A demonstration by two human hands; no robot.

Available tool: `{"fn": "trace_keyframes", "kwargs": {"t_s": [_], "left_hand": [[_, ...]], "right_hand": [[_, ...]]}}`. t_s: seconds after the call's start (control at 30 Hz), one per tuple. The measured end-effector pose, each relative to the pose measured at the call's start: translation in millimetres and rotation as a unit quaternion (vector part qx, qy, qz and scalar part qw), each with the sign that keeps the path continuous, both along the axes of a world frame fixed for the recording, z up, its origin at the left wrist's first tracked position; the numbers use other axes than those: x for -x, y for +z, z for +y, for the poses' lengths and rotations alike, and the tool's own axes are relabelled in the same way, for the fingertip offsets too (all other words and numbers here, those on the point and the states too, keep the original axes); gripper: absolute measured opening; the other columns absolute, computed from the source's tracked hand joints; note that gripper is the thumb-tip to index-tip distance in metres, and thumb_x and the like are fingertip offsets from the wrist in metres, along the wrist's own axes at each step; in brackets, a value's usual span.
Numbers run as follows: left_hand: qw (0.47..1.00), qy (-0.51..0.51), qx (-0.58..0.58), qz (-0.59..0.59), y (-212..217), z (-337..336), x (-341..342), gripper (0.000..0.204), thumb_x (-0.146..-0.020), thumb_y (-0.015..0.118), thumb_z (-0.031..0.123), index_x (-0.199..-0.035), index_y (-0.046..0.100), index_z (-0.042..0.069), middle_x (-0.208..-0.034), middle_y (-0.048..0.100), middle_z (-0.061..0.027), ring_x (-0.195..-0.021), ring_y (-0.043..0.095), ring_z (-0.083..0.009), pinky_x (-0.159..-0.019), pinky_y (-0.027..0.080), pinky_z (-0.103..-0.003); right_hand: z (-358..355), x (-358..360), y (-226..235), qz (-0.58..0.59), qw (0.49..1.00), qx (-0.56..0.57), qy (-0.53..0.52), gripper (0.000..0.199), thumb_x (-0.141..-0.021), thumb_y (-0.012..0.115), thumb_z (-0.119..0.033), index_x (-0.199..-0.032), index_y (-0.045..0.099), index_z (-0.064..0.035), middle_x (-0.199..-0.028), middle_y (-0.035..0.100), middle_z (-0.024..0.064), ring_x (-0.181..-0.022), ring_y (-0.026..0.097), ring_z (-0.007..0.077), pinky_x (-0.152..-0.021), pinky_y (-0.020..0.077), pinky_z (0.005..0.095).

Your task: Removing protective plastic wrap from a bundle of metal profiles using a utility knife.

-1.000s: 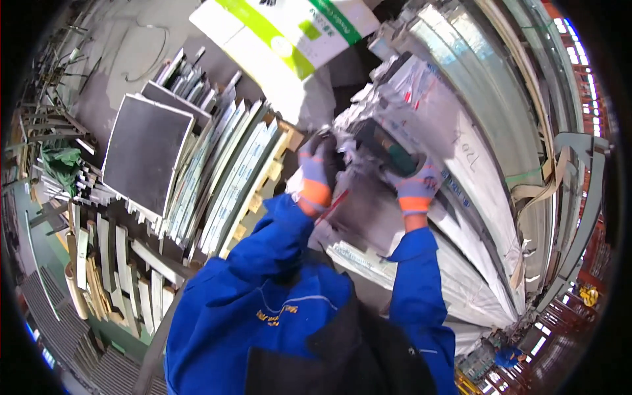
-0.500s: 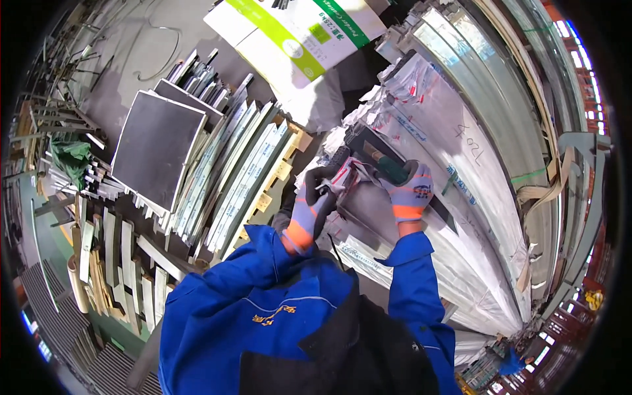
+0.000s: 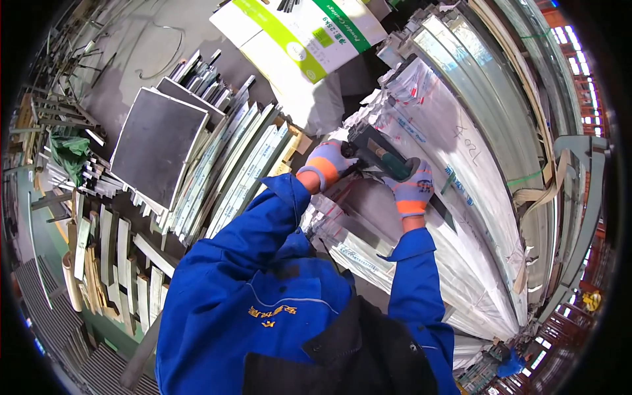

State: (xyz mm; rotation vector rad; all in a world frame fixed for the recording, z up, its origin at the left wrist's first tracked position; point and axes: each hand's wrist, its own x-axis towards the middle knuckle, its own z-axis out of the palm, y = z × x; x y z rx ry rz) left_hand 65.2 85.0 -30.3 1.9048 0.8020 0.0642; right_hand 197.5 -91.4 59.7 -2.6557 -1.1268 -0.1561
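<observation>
I see my left hand and right hand both clamped on a green strapping tool, resting atop the wrapped profile bundle; a cardboard box lies beyond.

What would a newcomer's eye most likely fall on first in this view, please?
Probably the two gloved hands at centre: the left hand and right hand both grip a dark green tool pressed against a bundle of wrapped metal profiles. Next, the blue jacket sleeves below, and the white-and-green carton at the top.
</observation>
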Motion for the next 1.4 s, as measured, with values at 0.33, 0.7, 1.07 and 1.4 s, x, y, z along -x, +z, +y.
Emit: {"fn": "trace_keyframes", "kwargs": {"t_s": [0.33, 0.7, 1.07, 1.4], "left_hand": [[0.995, -0.076, -0.039, -0.042, 46.2, -32.0, 28.1, 0.033, -0.082, 0.062, 0.027, -0.111, 0.064, 0.011, -0.094, 0.066, -0.0194, -0.089, 0.063, -0.0366, -0.079, 0.049, -0.044], [0.965, -0.178, -0.148, -0.123, 77.7, -59.3, 41.6, 0.034, -0.079, 0.066, 0.026, -0.109, 0.057, 0.013, -0.095, 0.061, -0.0124, -0.084, 0.061, -0.0327, -0.068, 0.048, -0.044], [0.883, -0.392, -0.103, -0.235, 66.9, -107.2, 70.2, 0.036, -0.074, 0.071, 0.031, -0.098, 0.06, 0.007, -0.096, 0.058, -0.0123, -0.082, 0.058, -0.0325, -0.069, 0.047, -0.045], [0.878, -0.302, -0.226, -0.294, 121.2, -41.0, 36.3, 0.049, -0.064, 0.072, 0.021, -0.11, 0.062, 0.008, -0.113, 0.061, -0.0108, -0.098, 0.058, -0.0322, -0.082, 0.045, -0.044]], "right_hand": [[0.7, -14.3, 2.9, 0.049, 0.998, -0.039, 0.009, 0.063, -0.047, 0.089, -0.032, -0.095, 0.056, -0.0085, -0.091, 0.058, 0.0095, -0.086, 0.057, 0.0311, -0.076, 0.047, 0.0404], [-7.4, -15.9, 6.8, 0.057, 0.991, -0.095, 0.075, 0.059, -0.048, 0.087, -0.023, -0.095, 0.055, -0.0064, -0.089, 0.057, 0.0101, -0.082, 0.056, 0.0312, -0.072, 0.0469, 0.0396], [-49.7, 15.3, -16.0, 0.071, 0.976, -0.206, 0.019, 0.056, -0.046, 0.084, -0.009, -0.091, 0.051, -0.0057, -0.089, 0.054, 0.0088, -0.081, 0.052, 0.0254, -0.076, 0.0458, 0.0368], [-135.7, 38.1, 2.7, -0.016, 0.993, -0.114, -0.037, 0.046, -0.056, 0.083, -0.025, -0.088, 0.055, -0.0074, -0.117, 0.061, 0.0125, -0.115, 0.052, 0.037, -0.1, 0.0393, 0.049]]}}
